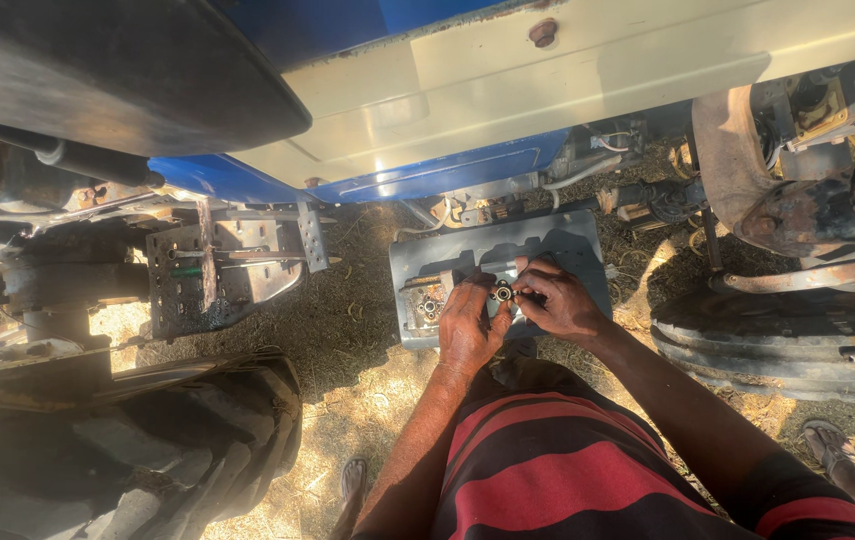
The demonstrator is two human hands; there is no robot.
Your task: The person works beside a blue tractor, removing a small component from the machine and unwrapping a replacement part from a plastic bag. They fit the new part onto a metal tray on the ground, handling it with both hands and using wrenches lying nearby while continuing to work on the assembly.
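Both of my hands meet over a grey metal plate (558, 245) lying on the ground beside a tractor. My left hand (468, 325) and my right hand (558, 300) together pinch a small round metal part (504, 292) with a dark hole in its middle. Just left of it on the plate sits a dirty metal housing (426, 305) with round bores. My striped red and black shirt fills the lower middle of the view.
A blue and cream tractor body (508, 90) hangs overhead. A perforated metal footstep (218, 265) with pedals stands at the left. Large tyres lie at lower left (128, 450) and at right (788, 340). Another person's sandalled foot (833, 445) shows at lower right.
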